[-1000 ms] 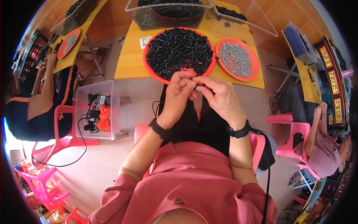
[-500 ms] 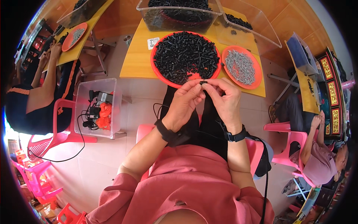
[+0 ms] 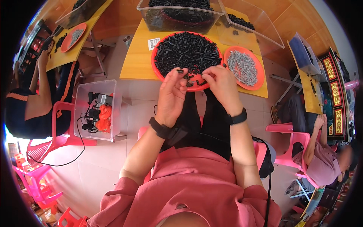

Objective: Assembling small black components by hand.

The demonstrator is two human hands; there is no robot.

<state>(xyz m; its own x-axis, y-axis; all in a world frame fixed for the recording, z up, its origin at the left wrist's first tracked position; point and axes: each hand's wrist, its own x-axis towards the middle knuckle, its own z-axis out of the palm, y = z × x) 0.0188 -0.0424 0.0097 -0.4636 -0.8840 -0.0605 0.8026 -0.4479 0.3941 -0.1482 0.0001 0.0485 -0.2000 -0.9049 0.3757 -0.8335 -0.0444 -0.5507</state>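
My left hand (image 3: 172,94) is raised at the near left rim of a round red tray (image 3: 154,62). A small black plastic piece (image 3: 180,71) sits pinched at its fingertips, while the other fingers curl loosely. Over the tray's near right edge, my right hand (image 3: 224,86) has its thumb and forefinger pressed together, and what is between them is too small to make out. Many short black pieces (image 3: 185,51) fill the tray, with bare red showing between the hands. To the right, an orange-red plate (image 3: 261,72) holds a heap of small grey metal parts (image 3: 242,68).
The tray and plate rest on a yellow table (image 3: 132,68). Behind them stand clear bins (image 3: 177,24) of black pieces. A clear box (image 3: 115,125) with cables and adapters is at left. People sit at other tables on both sides, near pink chairs (image 3: 62,128).
My hands, together before, have parted. The left moved left and up with the black piece; the right shifted toward the tray's near edge, its fingers lower among the loose pieces.
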